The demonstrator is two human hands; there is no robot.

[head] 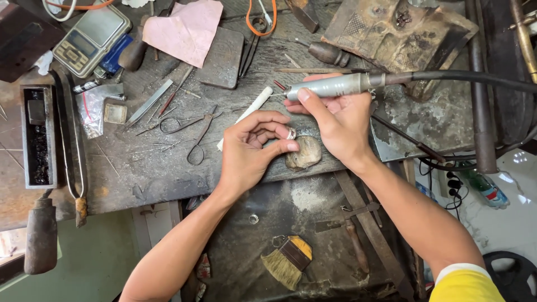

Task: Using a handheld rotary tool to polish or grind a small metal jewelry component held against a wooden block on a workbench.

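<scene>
Fingers of the left hand [254,146] pinch a silver ring [291,133] against the worn worktop [145,168]; right hand [335,120] clamps a grey rotary handpiece [335,86]. Clear plastic bag [92,109] lies far left, pink paper [187,28] above.

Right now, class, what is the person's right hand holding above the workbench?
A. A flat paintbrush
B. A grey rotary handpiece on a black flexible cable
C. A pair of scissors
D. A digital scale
B: the right hand grips the grey rotary handpiece, its black cable trailing right, while the left hand pinches a silver ring.
</scene>
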